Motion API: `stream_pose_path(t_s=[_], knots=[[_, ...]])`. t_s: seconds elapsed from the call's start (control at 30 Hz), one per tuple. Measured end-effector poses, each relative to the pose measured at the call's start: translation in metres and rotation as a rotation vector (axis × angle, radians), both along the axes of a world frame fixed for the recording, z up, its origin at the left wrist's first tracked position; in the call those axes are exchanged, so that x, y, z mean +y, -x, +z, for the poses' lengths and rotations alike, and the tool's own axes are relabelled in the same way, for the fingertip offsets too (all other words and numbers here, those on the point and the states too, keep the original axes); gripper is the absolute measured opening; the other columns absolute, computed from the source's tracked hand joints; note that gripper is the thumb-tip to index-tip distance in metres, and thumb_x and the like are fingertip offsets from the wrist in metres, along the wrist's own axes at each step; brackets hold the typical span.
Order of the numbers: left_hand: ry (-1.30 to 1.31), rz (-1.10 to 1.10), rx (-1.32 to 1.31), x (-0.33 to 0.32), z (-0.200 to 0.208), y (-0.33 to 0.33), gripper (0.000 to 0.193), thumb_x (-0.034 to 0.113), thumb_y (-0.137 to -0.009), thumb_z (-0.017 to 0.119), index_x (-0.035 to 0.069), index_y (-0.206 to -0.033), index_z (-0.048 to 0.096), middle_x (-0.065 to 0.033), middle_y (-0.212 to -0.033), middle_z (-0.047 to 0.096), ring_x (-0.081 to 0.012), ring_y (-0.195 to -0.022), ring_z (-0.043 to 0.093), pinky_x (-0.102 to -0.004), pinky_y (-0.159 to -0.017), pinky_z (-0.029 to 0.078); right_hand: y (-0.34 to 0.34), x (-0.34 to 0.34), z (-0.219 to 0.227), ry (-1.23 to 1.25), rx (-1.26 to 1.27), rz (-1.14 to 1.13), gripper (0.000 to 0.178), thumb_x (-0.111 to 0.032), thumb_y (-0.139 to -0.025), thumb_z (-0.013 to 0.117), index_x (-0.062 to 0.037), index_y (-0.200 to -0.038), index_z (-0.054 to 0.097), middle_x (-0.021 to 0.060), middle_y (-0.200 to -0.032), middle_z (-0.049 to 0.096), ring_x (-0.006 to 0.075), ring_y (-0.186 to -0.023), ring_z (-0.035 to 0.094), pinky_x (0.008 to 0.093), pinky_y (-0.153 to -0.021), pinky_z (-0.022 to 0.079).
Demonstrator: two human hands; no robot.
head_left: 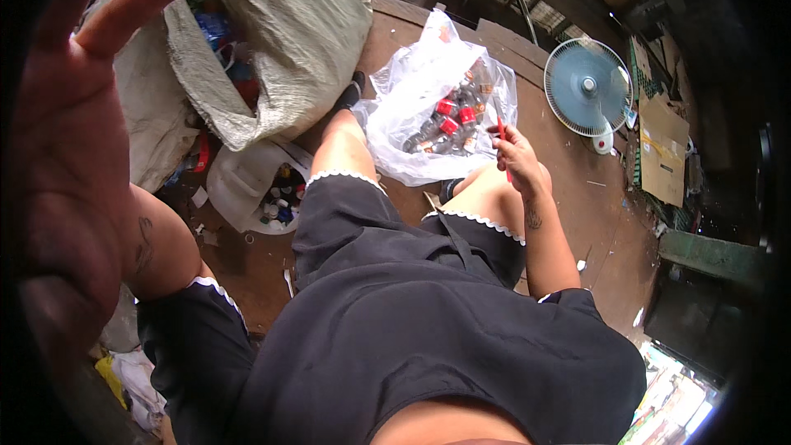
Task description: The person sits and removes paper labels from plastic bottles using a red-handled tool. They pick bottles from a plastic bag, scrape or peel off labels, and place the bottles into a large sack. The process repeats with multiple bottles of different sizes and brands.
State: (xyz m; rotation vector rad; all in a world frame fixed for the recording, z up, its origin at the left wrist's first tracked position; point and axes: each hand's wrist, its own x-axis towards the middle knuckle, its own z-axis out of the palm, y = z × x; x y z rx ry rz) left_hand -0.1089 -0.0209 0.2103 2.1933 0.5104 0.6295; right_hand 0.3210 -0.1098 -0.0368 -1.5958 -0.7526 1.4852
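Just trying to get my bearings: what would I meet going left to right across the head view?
Left hand, white container of caps, plastic bag of bottles, right hand holding a slim red tool, round fan, cardboard.

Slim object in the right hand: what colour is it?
The slim object looks red, head view.

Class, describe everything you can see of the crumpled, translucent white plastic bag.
The crumpled, translucent white plastic bag looks thin and film-like, with wrinkled folds and loose film bunched toward its far end. It sits on the brown floor in front of the person, beside the left lower leg. Inside lie jumbled clear bottles, several with red labels. The right hand, holding a slim red tool, is by its right edge; whether they touch is unclear.
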Motion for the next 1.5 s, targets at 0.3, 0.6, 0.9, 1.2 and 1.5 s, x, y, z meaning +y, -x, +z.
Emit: stream_pose_path(t_s=[0.3,0.6,0.9,1.2,1.5], knots=[[0.013,0.015,-0.005,0.04,-0.035,-0.042,0.07,0.035,-0.076,0.062,0.007,-0.133,0.034,-0.0187,-0.135,0.035,-0.0366,-0.12,0.041,-0.0449,-0.096,0.037,-0.057,0.044,-0.018,-0.029,-0.125,0.003,0.028,-0.003,-0.08,0.048,-0.0009,-0.107,0.056,-0.0053,-0.066,0.045,0.0024,-0.048,0.038,0.0184,-0.042,0.031],[-0.064,0.076,-0.327,0.097,-0.074,-0.12,0.079,0.036,-0.07,0.068,0.006,-0.134,0.033,-0.0188,-0.138,0.031,-0.0362,-0.119,0.043,-0.0423,-0.091,0.041,-0.067,0.16,-0.137,0.067,-1.358,0.901,0.023,-0.022,-0.081,0.05,-0.0188,-0.103,0.058,0.0125,-0.093,0.064,0.0294,-0.089,0.061,0.042,-0.074,0.048],[0.164,0.407,0.419,0.05,-0.291,-0.085,0.071,0.028,-0.067,0.072,0.001,-0.125,0.042,-0.0222,-0.126,0.042,-0.0353,-0.119,0.041,-0.0435,-0.096,0.036,-0.046,0.155,-0.352,0.117,-1.125,1.308,0.016,-0.013,-0.074,0.056,-0.0118,-0.086,0.065,0.0083,-0.088,0.064,0.0266,-0.083,0.063,0.0392,-0.071,0.051],[0.193,0.474,0.488,0.068,-0.32,-0.088,0.07,0.032,-0.058,0.075,0.002,-0.116,0.051,-0.0215,-0.114,0.051,-0.0355,-0.101,0.054,-0.0403,-0.087,0.044,-0.01,0.142,-0.443,0.04,-0.984,1.32,0.018,-0.013,-0.079,0.052,-0.0078,-0.091,0.063,0.0118,-0.102,0.059,0.0292,-0.086,0.062,0.0401,-0.07,0.051],[0.155,0.464,0.389,0.056,-0.316,-0.106,0.067,0.022,-0.059,0.075,-0.001,-0.117,0.05,-0.0222,-0.111,0.053,-0.0348,-0.101,0.054,-0.0395,-0.085,0.045,-0.076,0.194,-0.313,0.541,-1.143,1.544,0.046,-0.033,-0.048,0.081,-0.01,-0.086,0.069,0.0096,-0.092,0.067,0.0197,-0.086,0.064,0.0326,-0.075,0.051]])
